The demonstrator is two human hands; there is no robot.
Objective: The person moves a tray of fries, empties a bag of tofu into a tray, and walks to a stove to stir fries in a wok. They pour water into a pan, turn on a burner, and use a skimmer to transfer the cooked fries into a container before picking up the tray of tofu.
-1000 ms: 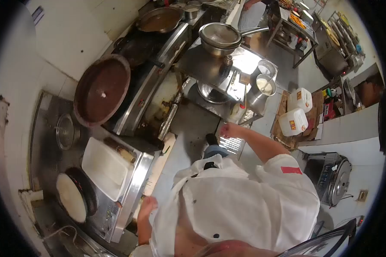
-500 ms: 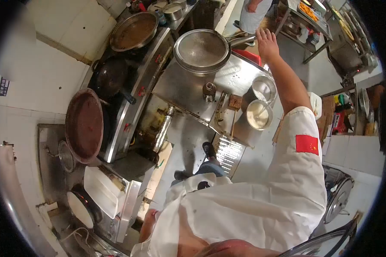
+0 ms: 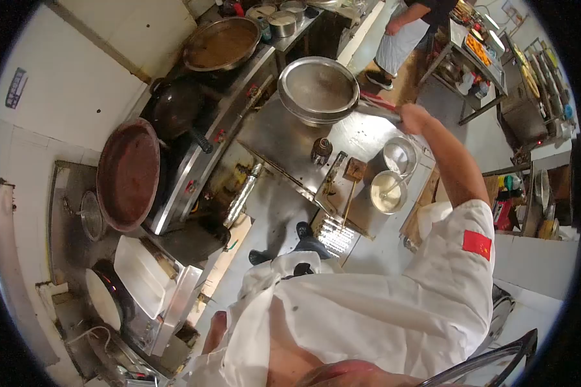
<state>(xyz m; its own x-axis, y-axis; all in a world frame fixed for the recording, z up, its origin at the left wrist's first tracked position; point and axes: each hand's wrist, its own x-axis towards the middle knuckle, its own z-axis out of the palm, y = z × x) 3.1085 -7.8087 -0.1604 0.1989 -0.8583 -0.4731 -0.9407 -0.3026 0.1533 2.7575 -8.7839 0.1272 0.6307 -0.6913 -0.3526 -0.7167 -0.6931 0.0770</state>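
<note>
My right hand (image 3: 414, 119) is closed around the handle end of a large round metal strainer (image 3: 319, 86). The strainer sits over a metal basin (image 3: 313, 119) at the far end of the steel counter. At my left side hangs my left hand (image 3: 217, 324), partly hidden by the white jacket, its fingers out of sight. Nearer me on the counter stand a dark bottle (image 3: 321, 150), a small brown block (image 3: 355, 169) with a thin stick beside it, a metal pot (image 3: 399, 157), and another pot with white contents (image 3: 388, 191).
On the stove at left are a dark wok (image 3: 177, 108), a wide pan of brown liquid (image 3: 221, 44) and a reddish-brown round lid (image 3: 129, 174). A white tray (image 3: 142, 277) lies lower left. Another person (image 3: 400, 42) stands beyond the counter, near a shelf rack (image 3: 474, 61).
My right hand has gone from spread fingers by the handle's end to a closed grip on it. The other person shows more fully as the view has shifted.
</note>
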